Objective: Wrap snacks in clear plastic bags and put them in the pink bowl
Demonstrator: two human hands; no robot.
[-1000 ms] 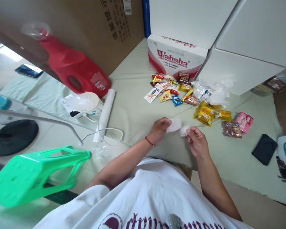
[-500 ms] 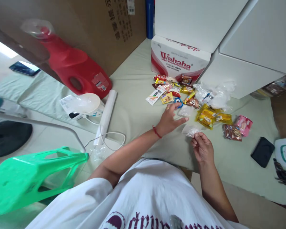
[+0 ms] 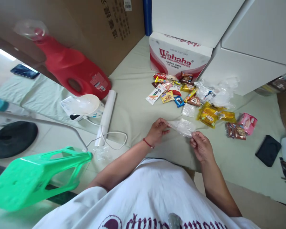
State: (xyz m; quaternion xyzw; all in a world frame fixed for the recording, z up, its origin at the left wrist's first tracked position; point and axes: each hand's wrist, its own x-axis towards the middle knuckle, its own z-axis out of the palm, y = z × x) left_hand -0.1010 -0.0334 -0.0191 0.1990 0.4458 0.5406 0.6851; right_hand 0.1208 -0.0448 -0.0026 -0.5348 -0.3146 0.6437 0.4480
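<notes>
A clear plastic bag is stretched between my two hands, close above the green sheet. My left hand, with a red cord at the wrist, pinches the bag's left end. Its right end is gripped by the thumb and fingers of my right hand. Just beyond lies another folded clear bag. Past that is a heap of wrapped snacks, with a white packet, a yellow packet and a blue packet at its near edge. Yellow-wrapped snacks lie to the right.
A Wahaha carton stands behind the snacks, beside crumpled clear bags. To the right are a pink packet, brown packets and a black pouch. On the left are a red jug, a white roll and a green stool.
My left hand has drawn back from beside the snacks and taken hold of the bag's left end. The bag, earlier bunched in my right hand, is now spread out.
</notes>
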